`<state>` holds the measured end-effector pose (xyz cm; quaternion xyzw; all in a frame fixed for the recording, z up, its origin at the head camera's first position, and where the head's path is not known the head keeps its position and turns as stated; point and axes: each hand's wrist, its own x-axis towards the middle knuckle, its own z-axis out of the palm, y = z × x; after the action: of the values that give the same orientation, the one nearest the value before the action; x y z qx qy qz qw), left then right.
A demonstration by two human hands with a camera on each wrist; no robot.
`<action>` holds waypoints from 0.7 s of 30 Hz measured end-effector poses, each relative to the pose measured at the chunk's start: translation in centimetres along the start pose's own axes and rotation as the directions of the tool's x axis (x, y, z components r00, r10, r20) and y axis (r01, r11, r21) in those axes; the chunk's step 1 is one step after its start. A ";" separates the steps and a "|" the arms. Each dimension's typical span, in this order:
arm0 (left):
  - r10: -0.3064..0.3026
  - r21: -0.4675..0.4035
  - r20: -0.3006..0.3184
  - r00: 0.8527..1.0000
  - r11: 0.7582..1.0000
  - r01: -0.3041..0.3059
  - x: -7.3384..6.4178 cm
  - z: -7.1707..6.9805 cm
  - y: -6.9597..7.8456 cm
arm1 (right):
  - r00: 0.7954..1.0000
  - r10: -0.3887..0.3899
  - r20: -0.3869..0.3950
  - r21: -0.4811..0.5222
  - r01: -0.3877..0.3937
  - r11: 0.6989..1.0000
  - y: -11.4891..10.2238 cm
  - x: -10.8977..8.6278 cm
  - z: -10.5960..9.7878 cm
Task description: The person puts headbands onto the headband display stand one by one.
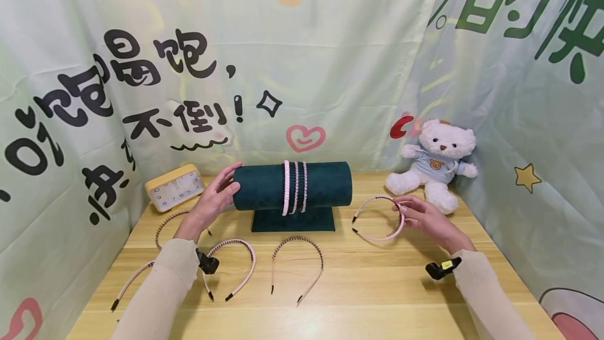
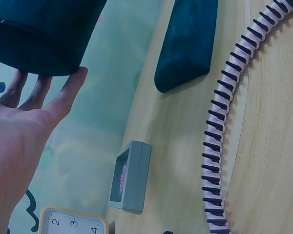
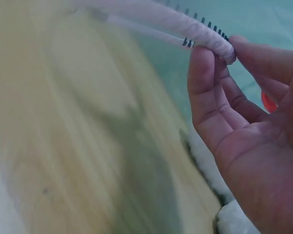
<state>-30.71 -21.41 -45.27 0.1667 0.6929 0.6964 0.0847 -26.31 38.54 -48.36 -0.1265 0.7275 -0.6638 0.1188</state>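
Observation:
A dark green velvet display roll (image 1: 259, 188) stands on its flat base (image 1: 292, 222) with several headbands (image 1: 286, 188) around its middle. At the roll's left end is my left hand (image 1: 212, 201); the left wrist view shows its fairly straight fingers (image 2: 66, 95) touching the end's edge. My right hand (image 1: 427, 219) pinches a pink headband (image 1: 400, 225) between thumb and fingertips, right of the roll. That headband's two black tips point left, toward the roll. In the right wrist view the pinched part of the headband (image 3: 205, 36) shows dark teeth along its inner side.
Headbands lie on the wooden table (image 1: 373, 287): one front centre (image 1: 297, 238), one left of it (image 1: 252, 261), others partly behind the left arm. A yellow clock (image 1: 176, 188) stands back left, a small grey box (image 2: 132, 175) near it. A white teddy bear (image 1: 441, 156) sits back right.

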 end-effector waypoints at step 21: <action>0.003 0.009 -0.006 1.000 1.000 -0.003 0.0 0.0 0.0 | 0.997 -0.069 -0.021 -0.043 0.068 0.997 -3.7 0.4 2.6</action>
<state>-30.68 -21.45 -45.29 0.1661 0.6961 0.6937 0.0810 -25.68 35.60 -44.87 -0.1463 0.7380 -0.6532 0.0851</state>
